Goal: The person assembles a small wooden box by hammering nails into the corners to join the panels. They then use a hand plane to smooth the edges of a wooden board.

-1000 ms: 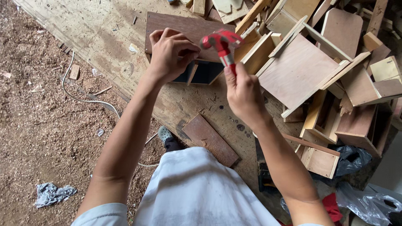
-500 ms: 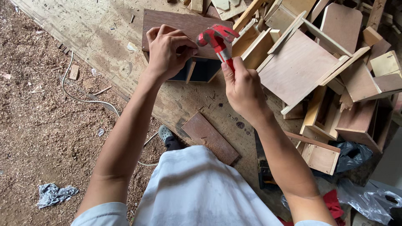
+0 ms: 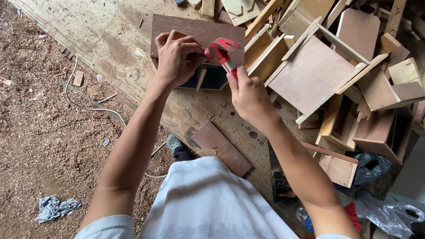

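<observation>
Right hand (image 3: 250, 95) grips red hammer (image 3: 222, 52); left hand (image 3: 177, 57) seemingly pinches a nail.

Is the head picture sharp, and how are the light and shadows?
Head view: soft, even light, faint shadows, no glare; the red hammer, left hand and right hand look sharp; straight boards bend slightly toward the edges.

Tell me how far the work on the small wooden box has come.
Done: the dark box on the workbench has its top panel and walls together. In hand: the right hand holds a red hammer at the box edge, the left hand steadies it. Left: loose boards and part-built boxes lie piled beside it.
</observation>
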